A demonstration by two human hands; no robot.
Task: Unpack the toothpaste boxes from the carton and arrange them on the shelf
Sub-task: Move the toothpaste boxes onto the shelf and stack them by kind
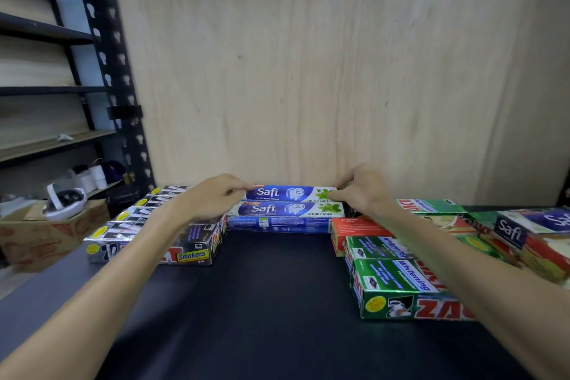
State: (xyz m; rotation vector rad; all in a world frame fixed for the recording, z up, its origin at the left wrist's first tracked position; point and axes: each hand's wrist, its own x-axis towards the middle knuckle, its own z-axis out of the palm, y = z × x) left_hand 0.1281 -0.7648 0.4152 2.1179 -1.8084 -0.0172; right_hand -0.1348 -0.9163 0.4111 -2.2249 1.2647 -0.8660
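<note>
A blue and white Safi toothpaste box lies flat between the two hands, its long axis running straight across from one hand to the other, side to side in front of the person and parallel to the pale plywood back panel just beyond it. The left hand pinches the box's left end with curled fingers, and the right hand pinches its right end the same way, so neither hand is nearer; both arms reach forward equally. The held box sits at the back of the dark shelf, touching or nearly touching a second Safi box just nearer the person; whether it rests on the shelf or on a box beneath cannot be told. A third blue box lies nearer still, showing its printed side. The held box is long and slim, deep blue on the left with white Safi lettering, fading to white on the right with green mint leaves and the words Double Mint. Just outside the left hand lies a row of black and silver boxes, one marked Smokers. Outside the right hand lie green whitening boxes and a red box. The next move seems to be squaring the box against its neighbour before letting go.
</note>
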